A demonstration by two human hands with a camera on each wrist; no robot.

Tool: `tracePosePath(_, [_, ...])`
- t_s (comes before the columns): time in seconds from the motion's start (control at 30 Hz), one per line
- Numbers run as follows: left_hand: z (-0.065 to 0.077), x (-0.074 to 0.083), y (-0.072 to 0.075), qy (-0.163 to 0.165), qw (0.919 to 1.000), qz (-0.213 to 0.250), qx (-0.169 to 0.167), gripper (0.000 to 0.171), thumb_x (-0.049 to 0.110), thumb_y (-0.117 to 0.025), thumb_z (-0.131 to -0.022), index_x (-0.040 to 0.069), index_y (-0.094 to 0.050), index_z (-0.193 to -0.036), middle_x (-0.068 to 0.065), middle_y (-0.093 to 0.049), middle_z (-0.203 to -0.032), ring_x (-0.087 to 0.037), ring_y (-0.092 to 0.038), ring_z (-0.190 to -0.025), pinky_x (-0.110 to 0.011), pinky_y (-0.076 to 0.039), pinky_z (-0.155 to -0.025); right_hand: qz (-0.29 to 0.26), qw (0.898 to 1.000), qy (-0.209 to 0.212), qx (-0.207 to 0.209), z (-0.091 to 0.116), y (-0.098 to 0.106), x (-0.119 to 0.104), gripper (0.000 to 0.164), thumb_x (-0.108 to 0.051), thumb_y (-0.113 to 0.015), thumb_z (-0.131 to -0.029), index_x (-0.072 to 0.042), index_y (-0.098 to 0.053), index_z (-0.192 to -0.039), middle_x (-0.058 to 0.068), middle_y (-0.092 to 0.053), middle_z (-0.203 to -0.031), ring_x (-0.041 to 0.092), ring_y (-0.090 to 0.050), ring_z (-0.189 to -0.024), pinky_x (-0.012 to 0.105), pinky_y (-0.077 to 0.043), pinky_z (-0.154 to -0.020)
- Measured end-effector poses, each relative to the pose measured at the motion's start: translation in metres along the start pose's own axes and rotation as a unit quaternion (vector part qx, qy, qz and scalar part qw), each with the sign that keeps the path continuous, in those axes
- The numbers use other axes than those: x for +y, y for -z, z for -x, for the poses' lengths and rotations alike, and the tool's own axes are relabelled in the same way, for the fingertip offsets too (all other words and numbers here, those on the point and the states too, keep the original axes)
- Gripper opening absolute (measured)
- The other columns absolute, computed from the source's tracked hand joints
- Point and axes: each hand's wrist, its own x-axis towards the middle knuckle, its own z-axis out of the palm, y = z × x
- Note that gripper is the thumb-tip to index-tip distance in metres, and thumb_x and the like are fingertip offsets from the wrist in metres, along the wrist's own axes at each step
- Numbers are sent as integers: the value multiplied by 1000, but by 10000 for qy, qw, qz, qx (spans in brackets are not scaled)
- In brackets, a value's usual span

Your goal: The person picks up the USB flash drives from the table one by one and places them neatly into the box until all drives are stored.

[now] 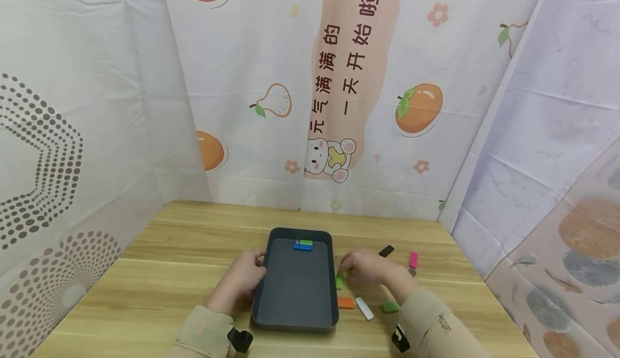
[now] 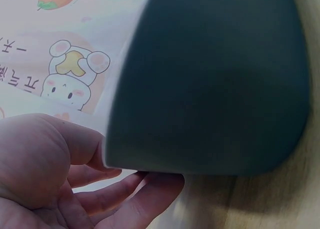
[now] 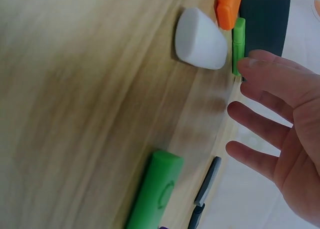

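Observation:
A dark grey tray [image 1: 295, 293] lies on the table. My left hand [image 1: 247, 274] grips its left rim, fingers against the outer wall, as the left wrist view also shows. Inside, toward the far end, a green stick [image 1: 306, 242] and a blue stick [image 1: 303, 247], like small USB drives, lie side by side. My right hand [image 1: 360, 266] is just outside the tray's right wall. Its thumb and index fingertips are right at one end of a slim light-green stick [image 3: 239, 46]; I cannot tell whether they pinch it. The other right fingers are spread.
Right of the tray lie an orange stick [image 1: 346, 303], a white one [image 1: 364, 309], a darker green one [image 1: 390, 307], a black one [image 1: 386, 251] and a pink one [image 1: 414, 259]. A small grey piece [image 1: 412, 272] shows by the right forearm. Curtains stand behind the table.

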Motion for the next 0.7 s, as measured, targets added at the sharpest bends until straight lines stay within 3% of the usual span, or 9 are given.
tracePosePath(0.4, [-1, 0, 0, 41, 10000, 28, -39, 58, -4, -53, -88, -7, -49, -145, -25, -66, -113, -27, -66, -73, -41, -56, -44, 17, 9997, 194, 143, 5, -3, 7, 26, 4, -70, -90, -14, -81, -106, 0, -70, -112, 17, -64, -105, 33, -55, -92])
tracePosePath(0.7, [-1, 0, -1, 69, 9999, 58, -47, 58, -4, -52, -88, -7, -50, -146, -27, -64, -116, -28, -66, -74, -42, -56, -44, 92, 9993, 196, 300, 14, 3, 10, 26, 6, -64, -92, -8, -80, -106, 5, -72, -105, 22, -67, -98, 33, -57, -84])
